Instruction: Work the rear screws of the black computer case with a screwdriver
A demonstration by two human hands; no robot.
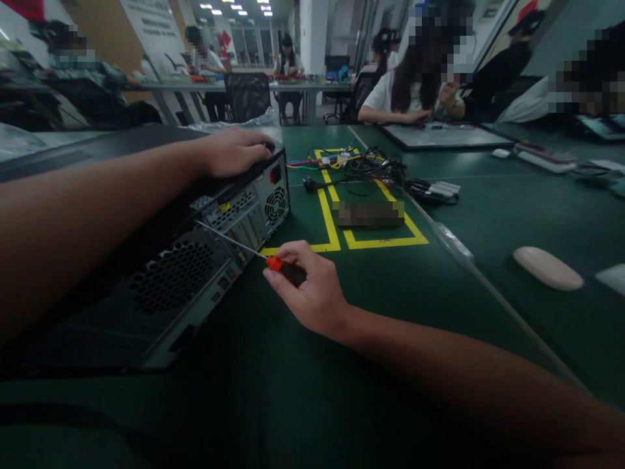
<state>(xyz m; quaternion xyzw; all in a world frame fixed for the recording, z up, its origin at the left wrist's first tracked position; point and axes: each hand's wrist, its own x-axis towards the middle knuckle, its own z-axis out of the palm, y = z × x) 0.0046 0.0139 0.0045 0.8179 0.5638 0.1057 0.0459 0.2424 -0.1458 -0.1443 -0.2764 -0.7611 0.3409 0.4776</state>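
A black desktop computer case (168, 264) lies at the left, its metal rear panel with fan grille and slots turned toward my right side. My left hand (239, 151) rests on top of it near the rear edge, fingers laid over the surface and holding nothing. In my right hand (317, 286) is a screwdriver (288, 268) with an orange and dark handle, gripped between thumb and fingers. Its long thin shaft points left to the back of the case. Whether the tip sits in a screw is too small to tell.
Yellow tape (332, 228) marks areas on the green table (390, 286). A blurred dark object (371, 213) and a tangle of black cables (375, 166) lie there. A white computer mouse (547, 268) is at the right. Across the table a person (400, 98) works at a flat panel (444, 135).
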